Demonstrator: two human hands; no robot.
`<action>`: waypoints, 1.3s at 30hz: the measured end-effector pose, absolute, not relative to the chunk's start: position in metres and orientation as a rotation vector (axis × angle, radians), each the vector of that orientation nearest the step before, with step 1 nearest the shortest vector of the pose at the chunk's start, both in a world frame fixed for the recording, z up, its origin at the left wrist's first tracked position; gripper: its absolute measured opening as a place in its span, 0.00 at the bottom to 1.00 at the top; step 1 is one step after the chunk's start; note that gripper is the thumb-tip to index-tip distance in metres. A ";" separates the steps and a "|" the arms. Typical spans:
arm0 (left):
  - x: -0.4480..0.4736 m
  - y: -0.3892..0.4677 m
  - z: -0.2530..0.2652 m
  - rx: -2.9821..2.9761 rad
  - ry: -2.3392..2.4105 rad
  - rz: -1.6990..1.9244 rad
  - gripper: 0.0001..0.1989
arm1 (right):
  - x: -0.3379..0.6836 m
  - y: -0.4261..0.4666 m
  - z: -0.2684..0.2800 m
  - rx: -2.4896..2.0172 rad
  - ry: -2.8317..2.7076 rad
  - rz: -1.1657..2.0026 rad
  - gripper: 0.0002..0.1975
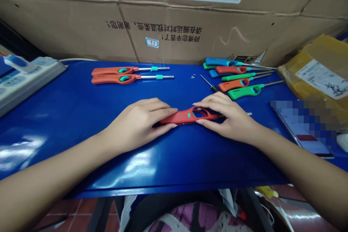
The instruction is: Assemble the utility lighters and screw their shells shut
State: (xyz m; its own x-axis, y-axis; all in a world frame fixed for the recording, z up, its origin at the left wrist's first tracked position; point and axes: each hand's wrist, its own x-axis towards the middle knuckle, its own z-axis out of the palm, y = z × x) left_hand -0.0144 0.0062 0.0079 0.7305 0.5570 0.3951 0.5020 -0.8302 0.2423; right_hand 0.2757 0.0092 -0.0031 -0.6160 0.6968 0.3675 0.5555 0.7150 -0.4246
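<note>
Between my two hands a red long-nosed lighter [181, 116] lies crosswise, low over the blue tabletop. My left hand [140, 119] grips the butt of its handle between thumb and fingers. At the trigger-hole end, my right hand [230, 116] pinches the body, thumb below and fingers above. The metal nozzle [249, 114] runs under my right hand, so only its tip shows past it. A screwdriver [209, 84] lies just beyond my right fingers, and several tiny screws [193, 76] are scattered to its left.
Two orange lighters [114, 79] lie side by side at back left. Several coloured lighters [246, 91] are heaped at back right, near a yellow taped parcel [318, 65]. A phone-like device [304, 130] lies at right, a power strip [29, 78] at left. A large cardboard box [163, 18] walls off the back.
</note>
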 end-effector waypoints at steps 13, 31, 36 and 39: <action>-0.010 0.006 0.004 2.679 0.989 0.583 0.14 | 0.275 0.007 -0.001 -1.040 -2.559 0.387 0.16; -0.008 0.002 0.005 3.052 1.005 0.469 0.14 | 0.273 0.006 -0.006 -1.048 -2.495 0.398 0.16; -0.004 -0.003 0.007 3.195 1.040 0.373 0.16 | 0.272 0.005 -0.007 -1.040 -2.602 0.221 0.18; -0.005 -0.001 0.005 3.210 1.016 0.385 0.16 | 0.272 0.006 -0.006 -1.011 -2.667 0.095 0.17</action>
